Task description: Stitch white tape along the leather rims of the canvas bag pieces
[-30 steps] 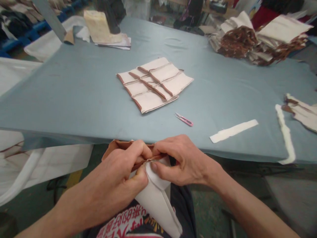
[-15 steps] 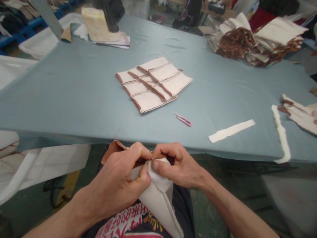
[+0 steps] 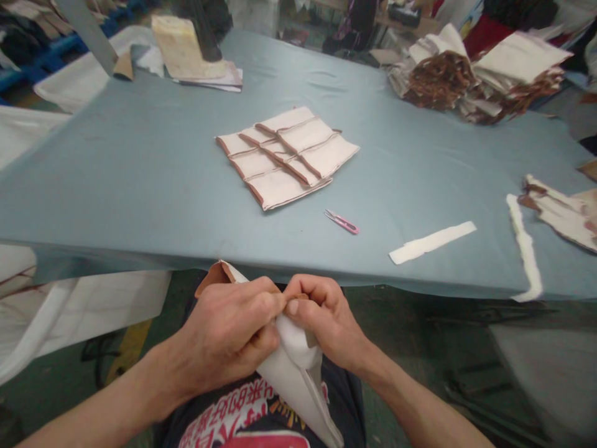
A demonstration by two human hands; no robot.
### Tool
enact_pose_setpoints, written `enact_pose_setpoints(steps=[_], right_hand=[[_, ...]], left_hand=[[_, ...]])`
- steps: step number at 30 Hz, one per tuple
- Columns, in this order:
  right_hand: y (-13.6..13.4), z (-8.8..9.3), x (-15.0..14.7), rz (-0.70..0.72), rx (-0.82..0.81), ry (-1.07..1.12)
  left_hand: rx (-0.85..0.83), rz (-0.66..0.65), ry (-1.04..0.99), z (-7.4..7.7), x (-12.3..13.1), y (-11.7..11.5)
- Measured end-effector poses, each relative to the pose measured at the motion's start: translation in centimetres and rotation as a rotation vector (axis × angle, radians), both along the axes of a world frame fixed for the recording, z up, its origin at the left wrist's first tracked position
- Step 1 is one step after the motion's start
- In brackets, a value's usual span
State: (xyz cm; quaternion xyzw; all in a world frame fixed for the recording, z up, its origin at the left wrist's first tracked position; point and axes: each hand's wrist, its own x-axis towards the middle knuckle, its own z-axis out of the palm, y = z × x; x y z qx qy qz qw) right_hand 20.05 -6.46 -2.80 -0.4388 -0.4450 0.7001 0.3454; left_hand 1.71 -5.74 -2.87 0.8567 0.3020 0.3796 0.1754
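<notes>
Over my lap, at the table's near edge, hangs a white fabric piece with brown trim (image 3: pixel 298 367). My left hand (image 3: pixel 233 326) is closed on its upper edge, thumb and fingers pinching. Right beside it, my right hand (image 3: pixel 321 314) pinches the same edge, so the fingertips of both hands nearly meet. Those fingertips hide the exact spot being gripped. A brown-lined corner of the piece sticks up behind my left hand. Beyond my hands, pink-handled thread snips (image 3: pixel 342 222) lie on the table.
On the blue-green table (image 3: pixel 116 180) lie stitched cream panels with brown edges (image 3: pixel 298 155). White strips (image 3: pixel 433 241) and a cream-and-brown fabric piece (image 3: pixel 562 211) are at the right. Fabric bundles (image 3: pixel 443 78) stand at the back right, a yellowish block-like object (image 3: pixel 180 46) at the back left.
My left hand's fingers have curled over the fabric edge, covering the spot where the thumb showed before. The brown trim between my hands is now more hidden. The view has shifted slightly.
</notes>
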Motion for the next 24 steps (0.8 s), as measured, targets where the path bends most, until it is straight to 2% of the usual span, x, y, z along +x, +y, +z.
enact_pose_setpoints(steps=[3, 6, 10, 12, 15, 18, 21, 24], right_hand=[[-0.2, -0.8, 0.1, 0.021, -0.095, 0.09], [0.0, -1.2, 0.4, 0.07, -0.136, 0.145], [0.6, -0.2, 0.8, 0.145, -0.081, 0.015], [0.9, 0.6, 1.0, 0.171, 0.06, -0.073], [1.1, 1.6, 1.4, 0.195, 0.41, -0.253], [1.2, 2.0, 1.6, 0.201, 0.692, -0.399], [1.2, 2.2, 1.8, 0.201, 0.821, -0.447], [1.4, 2.8, 2.2, 0.218, 0.836, -0.469]], left_hand=[[0.102, -0.087, 0.053, -0.5, -0.4, 0.3], [0.136, -0.113, 0.064, -0.9, -0.6, 0.6], [0.067, -0.105, -0.009, -1.3, -0.5, 0.3], [-0.036, -0.059, -0.038, -1.1, -0.6, -0.1], [-0.24, -0.001, -0.044, 0.0, -0.9, -0.4], [-0.433, -0.03, 0.018, 1.5, -1.1, -0.2], [-0.535, -0.1, 0.112, 2.5, -1.1, 0.4], [-0.557, -0.128, 0.154, 2.7, -1.1, 0.8]])
